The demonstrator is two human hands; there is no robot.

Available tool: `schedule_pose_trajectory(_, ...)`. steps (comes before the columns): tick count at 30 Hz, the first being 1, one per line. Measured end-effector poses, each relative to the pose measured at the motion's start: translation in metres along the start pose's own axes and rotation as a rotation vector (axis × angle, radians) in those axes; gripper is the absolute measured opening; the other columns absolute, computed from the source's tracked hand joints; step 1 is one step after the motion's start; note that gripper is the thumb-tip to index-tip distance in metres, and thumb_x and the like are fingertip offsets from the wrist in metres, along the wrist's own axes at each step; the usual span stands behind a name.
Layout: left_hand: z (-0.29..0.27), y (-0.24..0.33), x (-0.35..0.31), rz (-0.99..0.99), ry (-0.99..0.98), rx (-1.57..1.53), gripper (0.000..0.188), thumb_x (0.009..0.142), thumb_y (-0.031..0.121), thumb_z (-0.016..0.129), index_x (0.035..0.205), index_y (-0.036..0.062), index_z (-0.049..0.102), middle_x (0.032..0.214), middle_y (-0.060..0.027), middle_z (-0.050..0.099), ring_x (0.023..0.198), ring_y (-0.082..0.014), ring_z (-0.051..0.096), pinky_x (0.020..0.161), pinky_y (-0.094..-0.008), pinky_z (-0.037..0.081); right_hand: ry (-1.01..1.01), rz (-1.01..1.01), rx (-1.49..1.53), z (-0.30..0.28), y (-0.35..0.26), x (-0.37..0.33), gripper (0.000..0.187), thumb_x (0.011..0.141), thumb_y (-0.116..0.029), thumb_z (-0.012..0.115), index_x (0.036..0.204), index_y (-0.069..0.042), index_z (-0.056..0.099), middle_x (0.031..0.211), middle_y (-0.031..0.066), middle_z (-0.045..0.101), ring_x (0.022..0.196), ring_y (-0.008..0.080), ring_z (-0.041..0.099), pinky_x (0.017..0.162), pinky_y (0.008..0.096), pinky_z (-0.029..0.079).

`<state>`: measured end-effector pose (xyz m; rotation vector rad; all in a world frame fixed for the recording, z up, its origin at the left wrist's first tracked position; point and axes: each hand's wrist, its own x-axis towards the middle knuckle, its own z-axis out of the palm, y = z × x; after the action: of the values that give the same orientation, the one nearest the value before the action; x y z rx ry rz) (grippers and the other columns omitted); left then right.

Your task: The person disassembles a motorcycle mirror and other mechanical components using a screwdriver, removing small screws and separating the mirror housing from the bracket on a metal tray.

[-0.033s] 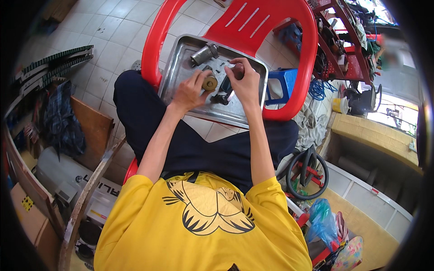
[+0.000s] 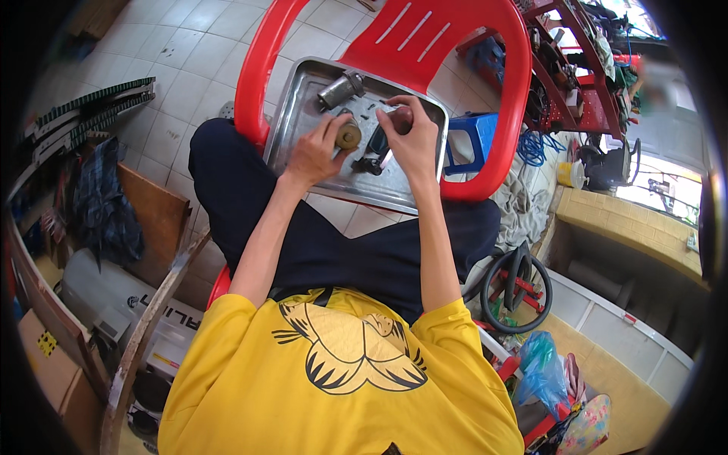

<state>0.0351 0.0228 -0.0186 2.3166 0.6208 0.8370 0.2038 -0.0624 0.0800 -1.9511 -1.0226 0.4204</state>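
Observation:
A shallow metal tray [image 2: 284, 125] rests on the seat of a red plastic chair [image 2: 523, 83] in front of me. My left hand [image 2: 312, 155] is closed round a short cylindrical metal part with a brass-coloured round end [image 2: 348, 136], over the tray's middle. Just to its right, my right hand [image 2: 413, 140] grips a dark reddish-brown, round-ended piece [image 2: 400, 117] between thumb and fingers; its lower part is hidden. Beneath that hand lies a dark, elongated part [image 2: 375, 142] with a black fitting [image 2: 369, 164] at its near end. A grey metal cylinder [image 2: 340, 90] lies at the tray's far left.
Several small dark bits lie on the tray between the hands. A blue plastic stool [image 2: 472, 144] stands right of the tray, under the chair's arm. Farther right are a red metal rack [image 2: 557, 76], blue cable [image 2: 537, 149] and a black tube ring [image 2: 489, 303]. A brown board [image 2: 155, 205] leans at left.

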Motion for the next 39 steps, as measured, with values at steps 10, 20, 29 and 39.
schedule_pose_trajectory(10, -0.009, -0.021, 0.002, -0.142, 0.014, -0.107, 0.052, 0.090, 0.017, 0.079, 0.137, 0.0074, 0.057, 0.120, -0.0193, 0.058, 0.106, -0.0430, 0.066, 0.086, -0.0490, 0.057, 0.269, 0.061, 0.557, -0.045, -0.036, -0.041, 0.025, 0.110, -0.024, 0.059, 0.112, 0.000, 0.051, 0.085, 0.0077, 0.067, 0.077, 0.0127, 0.066, 0.077, 0.0257, 0.049)
schedule_pose_trajectory(20, -0.006, -0.022, 0.001, -0.227, 0.066, 0.021, 0.054, 0.093, 0.037, 0.078, 0.130, 0.0031, 0.058, 0.115, -0.0205, 0.067, 0.103, -0.0419, 0.069, 0.084, -0.0485, 0.056, 0.658, 0.353, 0.749, -0.058, 0.052, -0.093, 0.037, 0.111, -0.040, 0.051, 0.107, -0.004, 0.054, 0.081, 0.0165, 0.072, 0.065, 0.0176, 0.067, 0.056, 0.0271, 0.050)
schedule_pose_trajectory(29, -0.006, -0.029, 0.002, -0.469, -0.024, 0.038, 0.053, 0.096, 0.047, 0.074, 0.114, -0.0002, 0.057, 0.093, -0.0267, 0.069, 0.089, -0.0463, 0.069, 0.080, -0.0505, 0.053, 0.498, 0.357, 1.074, -0.041, 0.112, -0.121, 0.034, 0.109, -0.035, 0.055, 0.110, -0.002, 0.061, 0.112, 0.0274, 0.074, 0.078, 0.0287, 0.075, 0.077, 0.0342, 0.060)
schedule_pose_trajectory(39, 0.004, -0.029, -0.003, -0.357, -0.155, -0.082, 0.053, 0.094, 0.039, 0.078, 0.125, 0.0000, 0.058, 0.108, -0.0262, 0.071, 0.097, -0.0409, 0.071, 0.083, -0.0443, 0.055, 0.509, 0.243, 1.169, -0.034, 0.120, -0.127, 0.021, 0.107, -0.025, 0.057, 0.110, -0.004, 0.056, 0.118, 0.0304, 0.071, 0.086, 0.0349, 0.077, 0.078, 0.0347, 0.061)
